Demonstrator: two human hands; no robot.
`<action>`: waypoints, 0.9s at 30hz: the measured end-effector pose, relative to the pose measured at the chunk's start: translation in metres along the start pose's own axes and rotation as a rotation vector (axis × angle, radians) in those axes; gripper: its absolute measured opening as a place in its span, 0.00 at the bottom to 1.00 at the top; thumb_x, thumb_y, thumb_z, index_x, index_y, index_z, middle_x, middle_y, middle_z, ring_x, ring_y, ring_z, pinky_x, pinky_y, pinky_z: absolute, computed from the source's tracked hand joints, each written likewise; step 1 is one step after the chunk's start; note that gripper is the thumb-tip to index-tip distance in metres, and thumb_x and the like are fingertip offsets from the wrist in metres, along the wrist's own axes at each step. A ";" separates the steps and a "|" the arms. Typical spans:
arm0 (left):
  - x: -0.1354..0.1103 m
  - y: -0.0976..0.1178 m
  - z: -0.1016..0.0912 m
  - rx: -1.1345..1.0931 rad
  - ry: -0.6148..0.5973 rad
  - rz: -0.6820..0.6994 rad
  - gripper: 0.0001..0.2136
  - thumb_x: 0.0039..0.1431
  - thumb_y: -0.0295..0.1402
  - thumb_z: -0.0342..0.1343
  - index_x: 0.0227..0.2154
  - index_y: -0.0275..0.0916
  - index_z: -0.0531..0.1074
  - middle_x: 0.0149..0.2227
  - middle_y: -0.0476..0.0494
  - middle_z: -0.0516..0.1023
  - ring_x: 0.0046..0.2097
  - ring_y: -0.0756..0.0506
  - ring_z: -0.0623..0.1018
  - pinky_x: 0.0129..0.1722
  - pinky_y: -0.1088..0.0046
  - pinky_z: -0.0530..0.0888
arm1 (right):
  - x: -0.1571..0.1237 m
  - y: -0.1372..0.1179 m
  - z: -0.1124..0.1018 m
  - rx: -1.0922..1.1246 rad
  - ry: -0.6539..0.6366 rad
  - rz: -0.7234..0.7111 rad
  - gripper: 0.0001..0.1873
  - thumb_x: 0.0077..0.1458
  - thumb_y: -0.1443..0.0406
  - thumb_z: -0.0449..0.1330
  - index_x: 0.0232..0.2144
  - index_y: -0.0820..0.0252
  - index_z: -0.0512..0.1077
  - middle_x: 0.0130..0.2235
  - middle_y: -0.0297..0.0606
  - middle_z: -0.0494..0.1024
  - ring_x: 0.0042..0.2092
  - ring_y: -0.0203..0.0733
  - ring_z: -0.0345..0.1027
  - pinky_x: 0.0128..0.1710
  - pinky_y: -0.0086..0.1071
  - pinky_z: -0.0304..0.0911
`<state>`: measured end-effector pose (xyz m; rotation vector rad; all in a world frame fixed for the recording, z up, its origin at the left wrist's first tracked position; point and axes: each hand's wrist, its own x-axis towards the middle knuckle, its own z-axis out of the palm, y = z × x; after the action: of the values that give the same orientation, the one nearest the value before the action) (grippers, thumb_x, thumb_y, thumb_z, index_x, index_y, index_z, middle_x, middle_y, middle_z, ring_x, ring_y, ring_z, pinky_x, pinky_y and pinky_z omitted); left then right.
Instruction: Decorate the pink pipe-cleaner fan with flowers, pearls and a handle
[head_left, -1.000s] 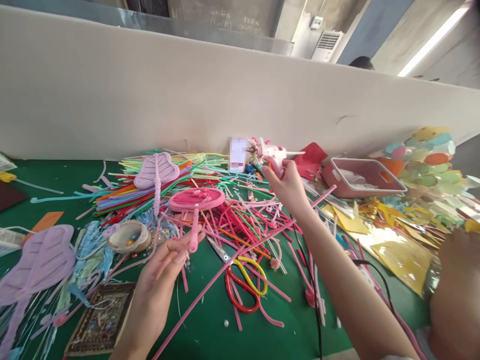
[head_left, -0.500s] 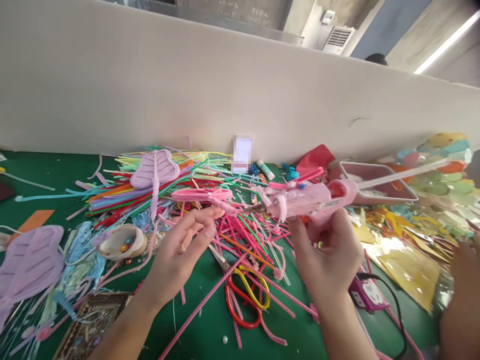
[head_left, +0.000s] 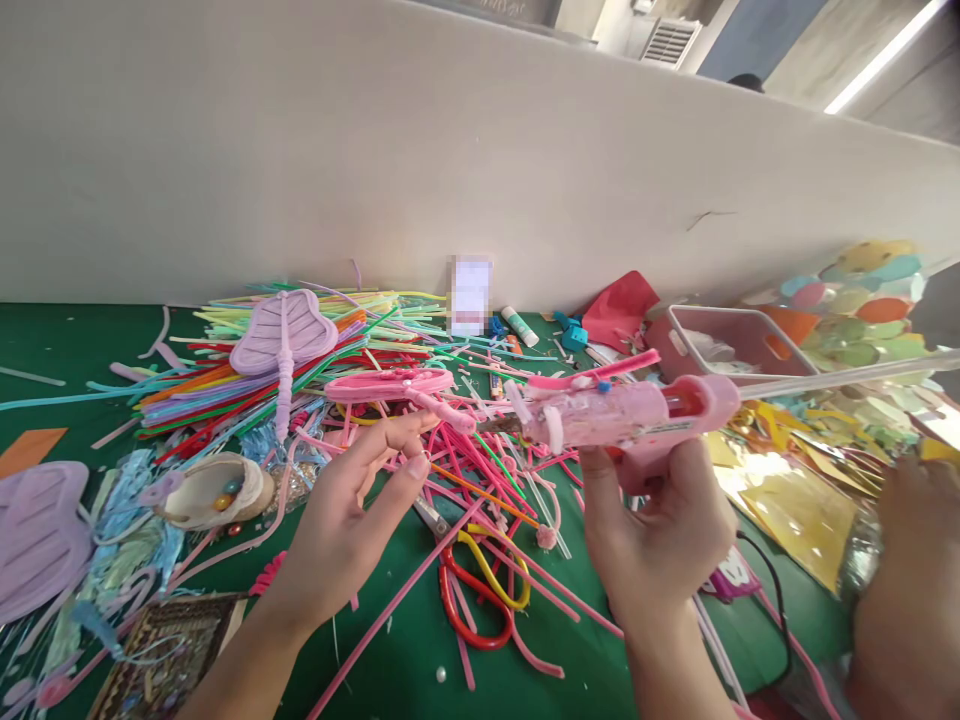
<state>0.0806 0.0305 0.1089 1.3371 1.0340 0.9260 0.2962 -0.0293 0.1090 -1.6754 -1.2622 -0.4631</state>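
My left hand [head_left: 352,510] pinches the handle of a small pink woven fan [head_left: 394,384], holding it level above the green table [head_left: 60,340]. My right hand [head_left: 660,525] grips a pink hot glue gun [head_left: 630,412] by its handle, a clear glue stick poking out of its back towards the right. The gun's nozzle points left at the end of the fan's handle, nearly touching it. Red and yellow scissors [head_left: 480,590] lie on the table just below both hands.
A heap of coloured pipe cleaners [head_left: 240,375] covers the table, with lilac butterfly shapes [head_left: 283,335] on it. A small bowl of beads [head_left: 210,492] sits at left, a pink tray [head_left: 724,345] and yellow paper [head_left: 802,510] at right. A white partition runs behind. Another person's arm [head_left: 911,590] shows at the right edge.
My right hand has lifted the glue gun from the back of the table and brought it forward to the fan. My left hand has raised the fan and turned it flat.
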 end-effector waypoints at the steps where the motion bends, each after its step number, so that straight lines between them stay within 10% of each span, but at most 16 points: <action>1: 0.000 0.000 0.000 0.004 -0.002 0.001 0.13 0.57 0.48 0.60 0.30 0.44 0.73 0.59 0.43 0.74 0.65 0.33 0.66 0.64 0.58 0.62 | 0.000 0.000 0.000 -0.001 0.001 -0.005 0.20 0.54 0.61 0.64 0.23 0.53 0.54 0.21 0.25 0.57 0.22 0.33 0.51 0.22 0.29 0.51; 27: -0.004 0.002 0.000 0.055 -0.019 -0.028 0.14 0.57 0.50 0.60 0.30 0.45 0.73 0.61 0.43 0.72 0.66 0.32 0.65 0.64 0.58 0.61 | 0.001 -0.003 0.000 -0.032 -0.008 -0.031 0.19 0.54 0.61 0.61 0.23 0.53 0.53 0.20 0.25 0.57 0.21 0.33 0.52 0.21 0.30 0.50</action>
<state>0.0792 0.0272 0.1115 1.3706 1.0678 0.8679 0.2945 -0.0290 0.1114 -1.6878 -1.2942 -0.4985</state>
